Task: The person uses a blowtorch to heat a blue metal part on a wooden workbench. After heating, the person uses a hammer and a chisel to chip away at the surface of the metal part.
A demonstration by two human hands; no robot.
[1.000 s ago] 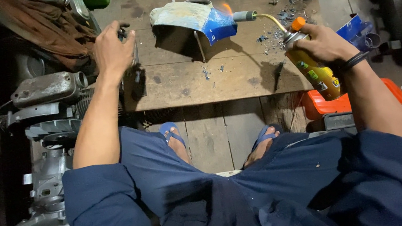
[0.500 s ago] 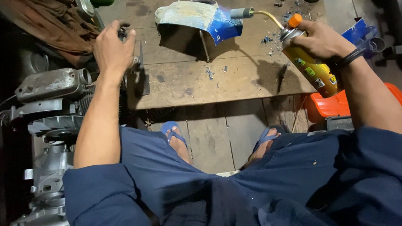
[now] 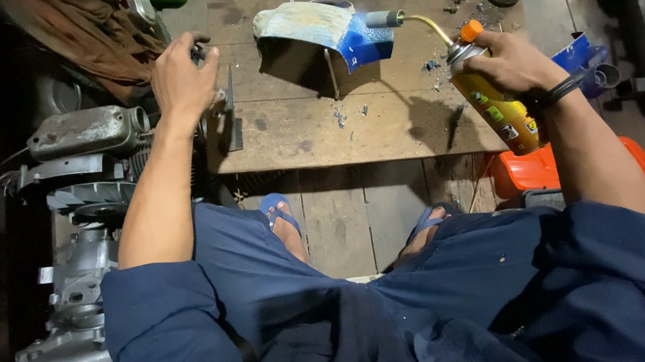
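Right hand (image 3: 514,65) closed around yellow spray can (image 3: 496,100), orange nozzle up, thin tube running far-left toward blue-and-white curved panel (image 3: 327,33), apparently for aimed spraying. Left hand (image 3: 182,80) closed on small dark part (image 3: 201,50) at left desk (image 3: 293,132) edge, likely steadying it. One can, one panel, one grey engine (image 3: 73,199) left of desk.

The person wears dark blue work clothes: short sleeves (image 3: 152,303) rolled above the elbows and creased trousers (image 3: 401,316) of the same cloth. Blue flip-flops (image 3: 278,210) sit on both feet, at twelve o'clock from the knees, with toes bare. The right hand (image 3: 514,65) has a thin black band (image 3: 560,88) around its wrist, while the left hand (image 3: 182,80) is bare of any band.
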